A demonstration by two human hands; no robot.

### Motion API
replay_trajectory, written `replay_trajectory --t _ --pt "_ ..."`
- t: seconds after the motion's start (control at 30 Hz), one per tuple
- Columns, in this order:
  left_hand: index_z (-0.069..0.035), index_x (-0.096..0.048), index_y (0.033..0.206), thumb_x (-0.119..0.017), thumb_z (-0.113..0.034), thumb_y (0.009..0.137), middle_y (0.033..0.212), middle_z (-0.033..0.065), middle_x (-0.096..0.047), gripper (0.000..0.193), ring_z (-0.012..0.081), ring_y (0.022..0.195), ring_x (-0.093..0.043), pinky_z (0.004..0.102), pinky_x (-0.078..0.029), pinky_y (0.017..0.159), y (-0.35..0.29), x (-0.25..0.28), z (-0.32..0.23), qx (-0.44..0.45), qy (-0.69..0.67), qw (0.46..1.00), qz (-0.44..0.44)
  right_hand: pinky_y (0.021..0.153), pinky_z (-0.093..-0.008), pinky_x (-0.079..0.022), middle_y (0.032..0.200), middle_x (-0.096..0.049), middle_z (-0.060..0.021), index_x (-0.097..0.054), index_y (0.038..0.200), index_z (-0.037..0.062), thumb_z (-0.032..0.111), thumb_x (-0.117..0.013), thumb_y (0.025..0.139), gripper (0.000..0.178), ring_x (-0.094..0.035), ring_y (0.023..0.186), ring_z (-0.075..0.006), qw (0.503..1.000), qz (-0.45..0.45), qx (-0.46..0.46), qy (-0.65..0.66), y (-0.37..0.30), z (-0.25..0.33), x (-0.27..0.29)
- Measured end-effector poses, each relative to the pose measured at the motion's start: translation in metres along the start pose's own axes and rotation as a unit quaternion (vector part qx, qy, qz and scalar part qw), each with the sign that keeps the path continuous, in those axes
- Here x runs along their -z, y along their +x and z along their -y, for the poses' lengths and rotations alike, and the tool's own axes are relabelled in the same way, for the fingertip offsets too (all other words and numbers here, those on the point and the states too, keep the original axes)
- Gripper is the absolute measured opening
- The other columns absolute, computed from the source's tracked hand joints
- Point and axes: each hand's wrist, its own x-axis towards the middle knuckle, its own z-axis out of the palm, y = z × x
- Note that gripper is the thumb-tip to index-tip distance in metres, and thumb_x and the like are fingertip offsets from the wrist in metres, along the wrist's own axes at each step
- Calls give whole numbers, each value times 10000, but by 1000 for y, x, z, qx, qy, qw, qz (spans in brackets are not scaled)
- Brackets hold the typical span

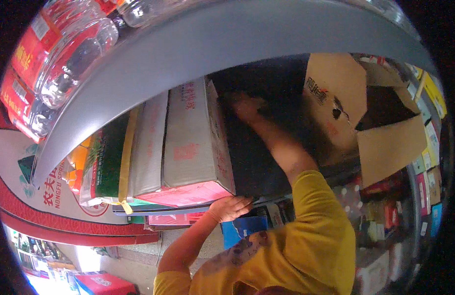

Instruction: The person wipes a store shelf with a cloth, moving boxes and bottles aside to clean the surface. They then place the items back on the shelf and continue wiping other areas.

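Observation:
My left hand point(230, 208) rests at the shelf's front edge, just under the lower corner of a grey and red carton point(190, 142). Its fingers are stretched out and it holds nothing that I can see. Deep in the dark shelf space, my right hand point(247, 105) reaches in beside that carton's right side. Shadow and blur hide its fingers, and whether they touch anything cannot be made out. A second grey carton point(147, 147) stands tight against the first one's left. Right of my right forearm is an open brown cardboard box point(335, 108) with its flaps spread and a hole in one side.
A grey shelf panel point(212, 37) curves overhead, with clear bottles with red labels point(65, 59) above it. A green and yellow package point(111, 157) leans left of the cartons. Below the shelf sits a blue box point(244, 230); more packages point(385, 216) line the right.

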Motion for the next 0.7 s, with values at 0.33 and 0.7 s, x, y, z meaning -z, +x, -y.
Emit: replay_trajectory --t 0.33,0.7 --pt "-164 -532 1000 -539 -209 712 1126 56 -494 292 195 885 -538 299 -486 682 -5 8 -3 35 -45 994 90 748 -447 -434 963 -594 -125 -499 1135 142 155 -414 796 351 -561 862 -323 988 -12 -102 -114 -54 63 45" --pt "-155 -513 1000 -541 -192 695 1117 73 -489 308 210 908 -530 305 -476 708 -2 8 -4 29 -25 998 57 878 -396 -384 1244 -447 -65 -469 1175 183 109 -429 762 422 -488 1035 -302 980 -147 -14 -136 -87 -113 46"
